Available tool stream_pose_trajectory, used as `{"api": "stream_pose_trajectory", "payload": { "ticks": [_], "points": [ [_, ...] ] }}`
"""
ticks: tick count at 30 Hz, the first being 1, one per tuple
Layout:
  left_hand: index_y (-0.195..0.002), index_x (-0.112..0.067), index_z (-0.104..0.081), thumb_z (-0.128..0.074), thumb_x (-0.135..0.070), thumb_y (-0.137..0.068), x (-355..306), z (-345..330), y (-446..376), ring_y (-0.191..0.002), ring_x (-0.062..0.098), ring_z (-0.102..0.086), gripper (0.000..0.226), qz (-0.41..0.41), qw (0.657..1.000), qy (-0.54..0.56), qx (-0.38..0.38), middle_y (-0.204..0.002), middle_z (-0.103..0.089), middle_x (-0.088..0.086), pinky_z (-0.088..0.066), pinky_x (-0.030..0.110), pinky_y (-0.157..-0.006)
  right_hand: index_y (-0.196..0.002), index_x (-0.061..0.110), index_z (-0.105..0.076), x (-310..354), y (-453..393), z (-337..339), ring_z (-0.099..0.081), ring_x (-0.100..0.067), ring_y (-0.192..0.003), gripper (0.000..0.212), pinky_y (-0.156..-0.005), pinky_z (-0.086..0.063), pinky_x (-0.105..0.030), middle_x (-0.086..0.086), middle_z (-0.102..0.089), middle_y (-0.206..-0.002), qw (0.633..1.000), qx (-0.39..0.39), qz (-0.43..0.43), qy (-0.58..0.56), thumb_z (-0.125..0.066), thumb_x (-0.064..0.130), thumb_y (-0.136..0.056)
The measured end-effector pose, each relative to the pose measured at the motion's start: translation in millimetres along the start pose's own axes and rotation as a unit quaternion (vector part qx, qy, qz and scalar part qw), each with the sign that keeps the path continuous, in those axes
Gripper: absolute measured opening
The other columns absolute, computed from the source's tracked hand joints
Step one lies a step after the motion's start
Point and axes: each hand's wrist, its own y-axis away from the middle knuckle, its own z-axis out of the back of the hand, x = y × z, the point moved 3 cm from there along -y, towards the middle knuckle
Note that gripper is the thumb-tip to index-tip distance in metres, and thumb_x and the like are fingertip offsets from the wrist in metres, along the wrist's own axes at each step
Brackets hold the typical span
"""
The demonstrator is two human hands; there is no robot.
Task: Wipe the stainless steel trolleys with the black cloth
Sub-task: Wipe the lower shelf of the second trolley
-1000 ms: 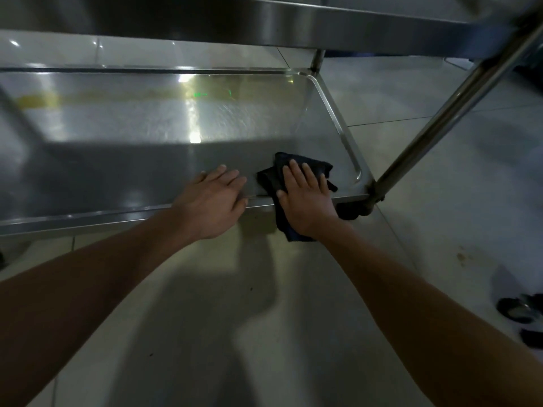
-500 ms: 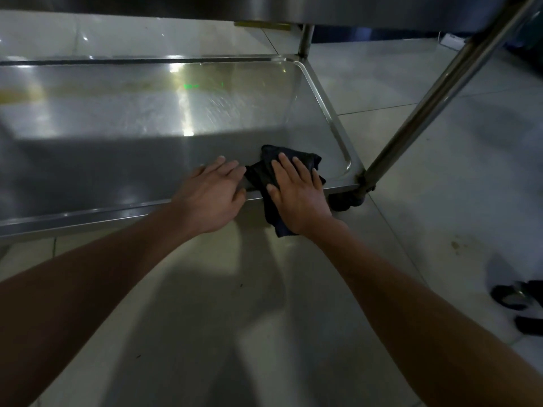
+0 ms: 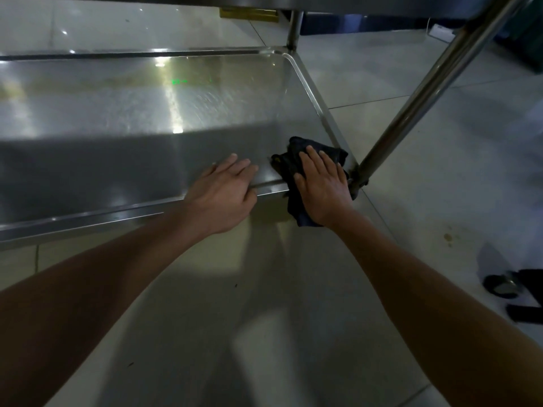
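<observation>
Right hand lies flat, fingers straight, pressing the crumpled black cloth onto the front right corner of the stainless steel trolley's lower shelf, centre right of frame. Part of the cloth hangs over the shelf's front rim. Left hand rests just left of it, fingers extended over the same rim, gripping nothing. Slanted steel corner post runs from upper right of frame down to the shelf corner, touching distance from the cloth; it boxes in the right side. Rear post at top centre. Upper shelf edge crosses the top of frame. Pale tiled floor below. Black strap-like items lie on the floor at lower right, well apart; can't tell what they are.
</observation>
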Motion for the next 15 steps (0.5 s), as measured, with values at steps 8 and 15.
{"api": "stream_pose_trajectory", "payload": {
  "ticks": [8,15],
  "points": [
    [-0.149,-0.02,-0.034,-0.038,-0.04,-0.098,16.6,-0.9,3.8,-0.149,0.022,-0.019,0.054,0.033,0.999,0.001,0.008,-0.159,-0.03,0.001,-0.023,0.046,-0.118,-0.16,0.02,-0.003,-7.7,-28.9,10.1,0.008,-0.022,-0.154,0.061,-0.124,-0.002,-0.052,0.0,0.005,-0.168,0.998,0.053,-0.014,0.021,-0.023,0.043,-0.107],
    [-0.151,-0.022,-0.03,-0.036,-0.041,-0.1,10.0,-1.2,-2.9,-0.15,0.02,-0.015,0.055,0.037,0.999,0.014,0.001,-0.16,-0.026,-0.001,-0.02,0.043,-0.119,-0.16,0.019,0.002,-16.5,-54.3,15.2,0.012,-0.023,-0.153,0.063,-0.124,0.003,-0.051,-0.001,0.011,-0.168,0.997,0.078,-0.006,0.028,-0.024,0.042,-0.107]
  ]
}}
